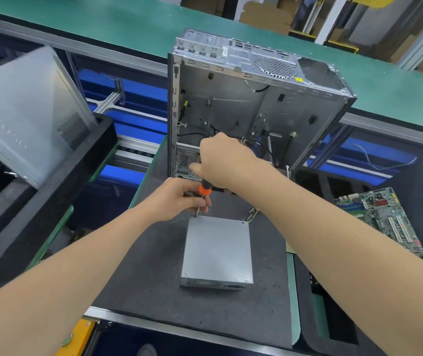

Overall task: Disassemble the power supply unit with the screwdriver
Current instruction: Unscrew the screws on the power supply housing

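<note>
The grey metal power supply unit (216,249) lies flat on the dark foam mat (141,278) in front of me, with its cables leaving at the far right corner. A screwdriver (203,192) with an orange and black handle stands nearly upright, its tip at the unit's far left corner. My right hand (222,160) grips the handle from above. My left hand (179,199) pinches the metal shaft just above the tip. Screws show at the other three corners of the lid.
An open, stripped computer case (256,104) stands right behind the unit. A motherboard (382,217) lies in a black tray at the right. A grey case panel (25,111) leans in a black tray at the left. A green conveyor belt (128,27) runs behind.
</note>
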{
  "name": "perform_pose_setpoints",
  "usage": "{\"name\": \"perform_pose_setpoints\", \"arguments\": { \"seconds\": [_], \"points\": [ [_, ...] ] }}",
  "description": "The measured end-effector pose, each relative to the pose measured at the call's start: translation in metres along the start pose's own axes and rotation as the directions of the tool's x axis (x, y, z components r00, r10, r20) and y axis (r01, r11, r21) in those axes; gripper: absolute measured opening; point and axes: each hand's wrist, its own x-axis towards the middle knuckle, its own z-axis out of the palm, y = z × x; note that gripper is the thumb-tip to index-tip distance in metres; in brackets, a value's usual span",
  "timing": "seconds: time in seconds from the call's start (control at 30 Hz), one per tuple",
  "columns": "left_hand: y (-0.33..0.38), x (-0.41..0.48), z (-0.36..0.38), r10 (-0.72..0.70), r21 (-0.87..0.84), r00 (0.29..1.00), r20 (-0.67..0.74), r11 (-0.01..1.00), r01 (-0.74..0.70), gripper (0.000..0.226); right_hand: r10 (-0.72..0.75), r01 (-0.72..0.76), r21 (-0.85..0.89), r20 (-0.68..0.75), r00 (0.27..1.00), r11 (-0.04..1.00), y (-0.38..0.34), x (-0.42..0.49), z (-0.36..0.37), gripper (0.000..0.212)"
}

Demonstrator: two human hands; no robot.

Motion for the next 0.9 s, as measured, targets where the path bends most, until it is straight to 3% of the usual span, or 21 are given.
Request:
{"name": "perform_pose_setpoints", "arguments": {
  "seconds": [0.07, 0.2, 0.33, 0.53, 0.63, 0.7, 0.8, 0.9],
  "points": [
    [-0.001, -0.001, -0.002, -0.014, -0.024, 1.0, 0.003, 1.0, 0.014, 0.025, -0.153, 0.154, -0.023, 0.049, 0.987, 0.988, 0.003, 0.0, -0.006, 0.038],
    [-0.001, -0.001, -0.004, -0.02, -0.041, 0.999, 0.026, 0.999, 0.021, 0.025, -0.421, 0.436, -0.055, 0.175, 0.89, 0.899, 0.01, 0.0, -0.024, 0.017],
    [-0.001, -0.001, -0.002, -0.033, -0.006, 0.998, 0.055, 0.999, 0.034, 0.025, -0.498, 0.513, -0.039, 0.194, 0.846, 0.857, 0.01, -0.001, -0.022, 0.023],
    [-0.001, 0.001, 0.001, 0.014, 0.063, 0.999, 0.048, 0.998, -0.017, 0.03, -0.446, 0.469, -0.06, 0.225, 0.866, 0.881, 0.012, 0.001, -0.025, 0.013],
    [-0.002, 0.002, 0.001, 0.001, 0.015, 0.999, 0.049, 1.0, -0.002, 0.027, -0.254, 0.256, -0.024, 0.067, 0.965, 0.966, 0.011, -0.001, -0.023, 0.055],
    [-0.004, 0.002, 0.001, -0.008, -0.002, 0.999, 0.045, 1.0, 0.008, 0.026, -0.065, 0.064, -0.03, -0.011, 0.998, 0.997, 0.005, -0.002, -0.016, 0.07],
    [-0.004, 0.002, 0.001, 0.009, 0.027, 0.998, 0.059, 1.0, -0.011, 0.025, 0.009, -0.012, 0.046, 0.062, 0.998, 0.999, 0.0, 0.0, -0.006, 0.055],
    [-0.003, 0.002, -0.001, -0.011, -0.006, 0.998, 0.058, 1.0, 0.012, 0.023, -0.162, 0.16, 0.024, 0.119, 0.98, 0.987, 0.006, 0.003, -0.014, 0.034]
  ]
}}
